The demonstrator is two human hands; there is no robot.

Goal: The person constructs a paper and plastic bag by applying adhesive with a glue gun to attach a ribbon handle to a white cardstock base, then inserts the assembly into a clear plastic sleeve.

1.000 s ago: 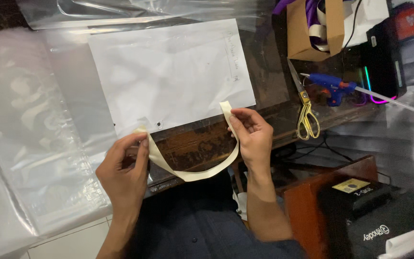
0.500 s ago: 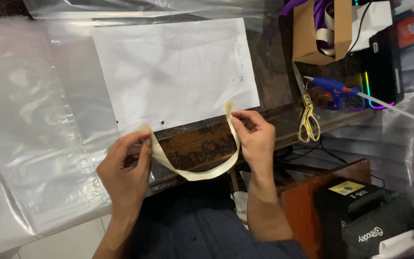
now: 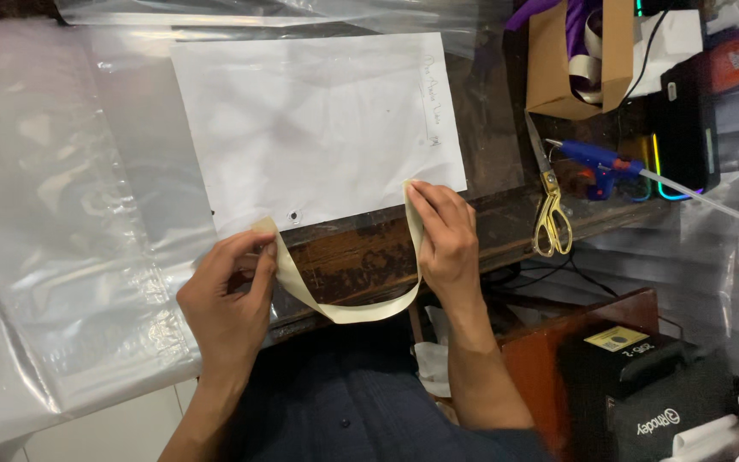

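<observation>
Strip: a cream strip (image 3: 348, 310) of ribbon or tape hangs in a loose U between the two hands, its lowest bend sagging over the near edge of the table, above the person's dark clothing.
Left hand: the left hand (image 3: 228, 295) pinches the left end of the strip between thumb and fingers, which are pressed together on it; that end sticks up just past the fingertips, touching the near left corner of the paper.
Right hand: the right hand (image 3: 446, 239) pinches the right end of the strip, fingers closed and lying flat, with the fingertips on the near right corner of the paper; the strip runs down along the left side of this hand.
Paper: a white sheet of paper (image 3: 318, 120) lies flat on the table, just far of both hands, with a small dark dot near its near edge.
Surface: a dark wooden table (image 3: 357, 257), worn along its near edge; clear plastic sheeting (image 3: 70, 214) covers its left part and hangs toward the floor.
Right side: gold-handled scissors (image 3: 547, 210) lie near the right hand; just beyond them a blue glue gun (image 3: 600, 162); farther off an open cardboard box (image 3: 570, 56).
Near right: a black device (image 3: 643, 402) sits below the table level.
</observation>
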